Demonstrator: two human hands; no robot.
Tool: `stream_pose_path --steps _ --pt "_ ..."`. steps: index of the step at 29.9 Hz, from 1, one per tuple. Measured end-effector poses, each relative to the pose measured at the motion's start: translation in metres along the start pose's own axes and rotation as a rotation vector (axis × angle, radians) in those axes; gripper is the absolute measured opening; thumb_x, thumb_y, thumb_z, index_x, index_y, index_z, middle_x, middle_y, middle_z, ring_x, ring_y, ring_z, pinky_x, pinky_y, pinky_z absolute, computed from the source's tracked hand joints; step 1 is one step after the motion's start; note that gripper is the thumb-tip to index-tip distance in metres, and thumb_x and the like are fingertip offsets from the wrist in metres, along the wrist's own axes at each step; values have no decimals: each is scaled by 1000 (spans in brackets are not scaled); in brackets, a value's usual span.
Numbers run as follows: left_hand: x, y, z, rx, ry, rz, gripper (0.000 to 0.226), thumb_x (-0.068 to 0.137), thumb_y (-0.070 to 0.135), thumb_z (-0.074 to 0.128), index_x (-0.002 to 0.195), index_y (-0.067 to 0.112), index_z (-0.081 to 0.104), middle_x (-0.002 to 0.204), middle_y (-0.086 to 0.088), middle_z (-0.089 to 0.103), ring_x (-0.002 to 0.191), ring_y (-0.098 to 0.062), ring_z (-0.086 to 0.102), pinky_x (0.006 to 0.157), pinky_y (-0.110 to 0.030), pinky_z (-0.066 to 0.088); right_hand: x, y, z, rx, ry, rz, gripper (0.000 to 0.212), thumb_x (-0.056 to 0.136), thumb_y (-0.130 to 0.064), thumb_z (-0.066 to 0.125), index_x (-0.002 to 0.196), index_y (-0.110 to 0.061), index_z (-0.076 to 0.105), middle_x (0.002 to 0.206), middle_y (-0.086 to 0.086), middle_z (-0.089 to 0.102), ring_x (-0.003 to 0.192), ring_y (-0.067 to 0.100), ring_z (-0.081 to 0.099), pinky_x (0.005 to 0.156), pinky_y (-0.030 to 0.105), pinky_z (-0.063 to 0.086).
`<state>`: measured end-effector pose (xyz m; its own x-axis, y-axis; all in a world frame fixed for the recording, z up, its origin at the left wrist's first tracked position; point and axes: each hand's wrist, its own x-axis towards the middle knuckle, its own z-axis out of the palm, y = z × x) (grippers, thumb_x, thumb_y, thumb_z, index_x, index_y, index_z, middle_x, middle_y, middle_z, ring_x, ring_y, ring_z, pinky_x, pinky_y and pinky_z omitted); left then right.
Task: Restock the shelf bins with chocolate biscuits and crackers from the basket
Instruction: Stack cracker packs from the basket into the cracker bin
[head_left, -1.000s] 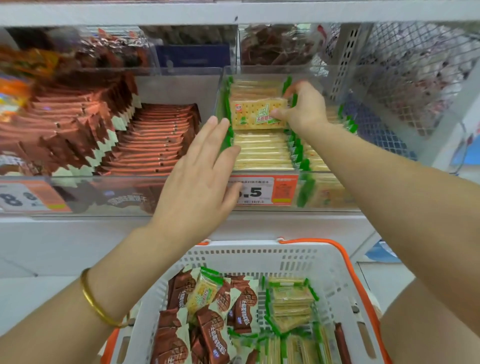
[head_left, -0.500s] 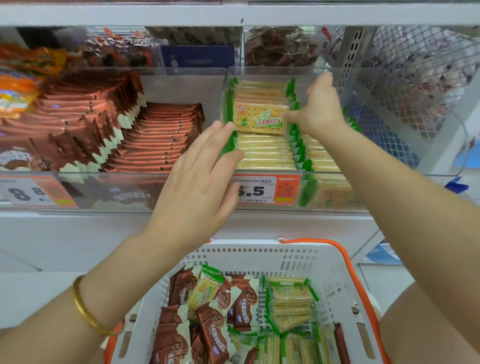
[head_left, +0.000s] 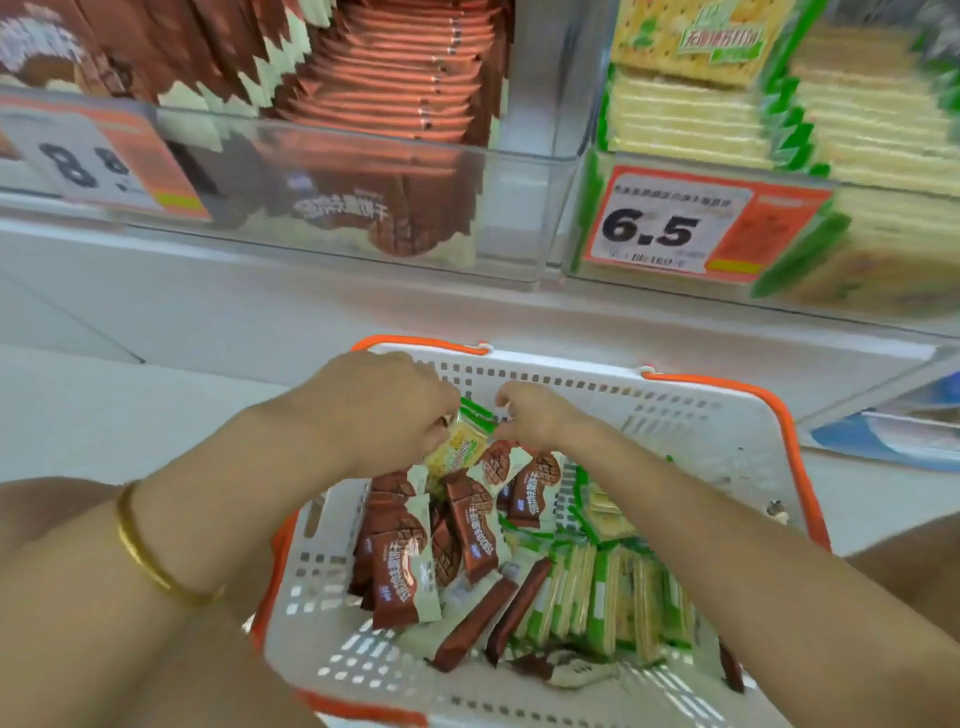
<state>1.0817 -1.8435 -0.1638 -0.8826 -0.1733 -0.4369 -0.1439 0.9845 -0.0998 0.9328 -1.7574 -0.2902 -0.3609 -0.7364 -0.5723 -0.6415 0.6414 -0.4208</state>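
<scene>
A white basket (head_left: 723, 415) with orange handles sits below the shelf. It holds brown chocolate biscuit packets (head_left: 399, 569) on the left and green-edged cracker packets (head_left: 613, 592) on the right. Both hands are at its far end, on one yellow-green cracker packet (head_left: 458, 448). My left hand (head_left: 382, 410) grips the packet's left side with curled fingers. My right hand (head_left: 537, 422) pinches its green right edge. Above, the clear chocolate biscuit bin (head_left: 363, 218) stands left of the clear cracker bin (head_left: 691, 124).
Orange price tags hang on the bin fronts: 8.8 (head_left: 98, 161) on the left and 6.5 (head_left: 675, 228) on the right. A white shelf ledge (head_left: 363, 312) runs between the bins and the basket. A blue item (head_left: 883, 431) lies at the right edge.
Both hands have left the cracker bin and dropped into the basket, where they now hold a cracker packet. The view has tilted down and moved closer.
</scene>
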Motion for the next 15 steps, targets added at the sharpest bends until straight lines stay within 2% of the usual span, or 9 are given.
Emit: stream_pose_path --steps 4,6,9,12,15 --pt "6 1 11 23 -31 -17 34 99 37 34 125 23 50 116 0 56 108 -21 50 84 -36 47 56 7 63 52 58 52 33 87 -19 65 115 -8 51 112 10 58 107 28 57 85 35 49" --pt "5 3 13 1 -56 -8 31 99 35 35 122 21 49 114 0 54 108 -21 49 82 -35 44 66 3 82 57 116 96 39 85 -19 64 119 -9 48 118 11 53 114 30 51 90 41 50" --pt "5 4 14 -32 -69 12 29 100 33 36 123 21 48 115 -2 53 108 -22 48 84 -35 43 67 2 96 -63 179 139 47 85 -30 65 124 -13 44 126 10 47 120 30 43 93 42 46" --pt "6 3 13 -36 -95 -13 30 100 34 37 125 22 46 118 -2 52 110 -22 47 80 -33 38 62 8 94 -87 162 78 44 85 -35 67 119 -15 49 118 9 54 113 29 50 91 41 48" --pt "7 2 11 -48 -116 -36 33 99 34 37 128 22 47 120 -2 53 112 -23 48 85 -36 45 45 16 78 -62 202 -29 28 87 -31 65 107 -15 54 106 6 56 101 25 55 78 34 48"
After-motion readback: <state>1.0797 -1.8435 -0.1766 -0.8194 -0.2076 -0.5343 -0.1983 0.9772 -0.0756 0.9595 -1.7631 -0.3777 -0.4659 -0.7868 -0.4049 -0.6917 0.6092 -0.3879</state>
